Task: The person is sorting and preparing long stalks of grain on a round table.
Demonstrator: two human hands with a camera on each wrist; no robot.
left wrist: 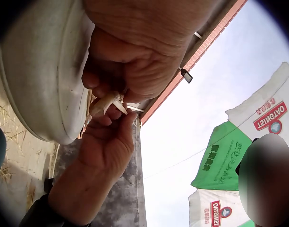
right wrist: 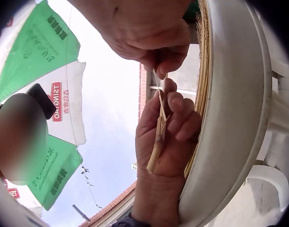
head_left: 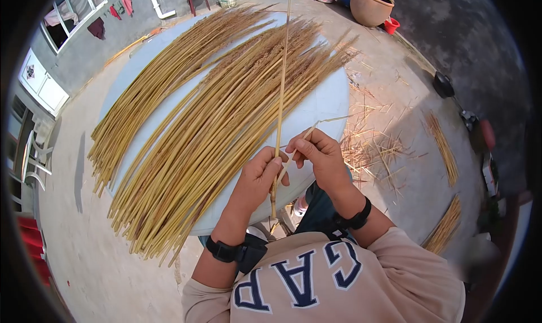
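My left hand point(head_left: 261, 173) grips a long, thin dried reed stalk point(head_left: 283, 80) near its lower end, above the table's near edge. The stalk points away from me, and its short butt end point(right wrist: 154, 158) sticks out past the left palm in the right wrist view. Close beside it, my right hand point(head_left: 320, 156) pinches a pale strip of husk point(right wrist: 162, 106) that stands partly away from the stalk. A thin bent tail of the strip point(head_left: 333, 119) pokes out beyond the right fingers. In the left wrist view the split husk point(left wrist: 106, 103) shows between both hands.
Two big bundles of reeds, a left one point(head_left: 141, 91) and a middle one point(head_left: 209, 125), lie across the round white table point(head_left: 324, 105). Husk scraps point(head_left: 372, 142) litter the floor at right. Two smaller stalk bundles point(head_left: 442, 148) lie further right. A clay pot point(head_left: 371, 7) stands behind.
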